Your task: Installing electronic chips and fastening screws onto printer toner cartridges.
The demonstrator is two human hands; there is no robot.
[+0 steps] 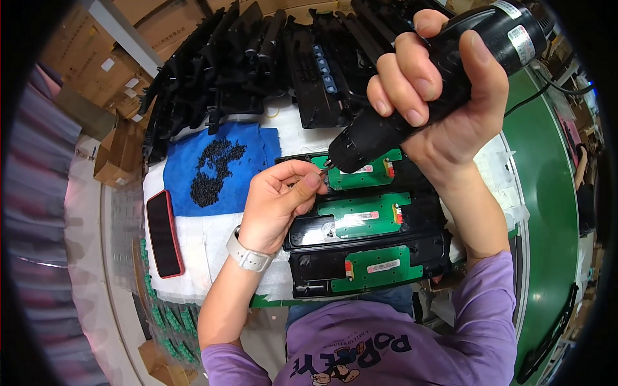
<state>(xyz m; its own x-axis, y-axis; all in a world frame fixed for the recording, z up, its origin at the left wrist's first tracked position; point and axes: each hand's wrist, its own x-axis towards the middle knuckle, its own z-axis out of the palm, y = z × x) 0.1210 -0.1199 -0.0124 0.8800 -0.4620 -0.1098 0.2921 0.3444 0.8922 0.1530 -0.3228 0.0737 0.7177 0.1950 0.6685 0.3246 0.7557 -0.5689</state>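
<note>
My right hand (pixel 444 90) is wrapped around a black electric screwdriver (pixel 376 132), held tilted with its bit pointing down to the left. Thumb and forefinger of my left hand (pixel 283 193) pinch together right at the bit's tip; whatever small piece they hold is too small to make out. Beneath both hands lie three black plastic housings in a row, each carrying a green circuit board: a far board (pixel 347 180), a middle board (pixel 351 215) and a near board (pixel 370 269). The far housing is partly hidden by my hands and the tool.
A blue cloth (pixel 187 154) at the left bears a pile of small black screws (pixel 215 174). A red-edged phone (pixel 165 235) lies nearer. Several black plastic housings (pixel 257 51) stand along the back. Right of the table runs a green surface (pixel 541 212), and a black cord (pixel 531 100) trails there.
</note>
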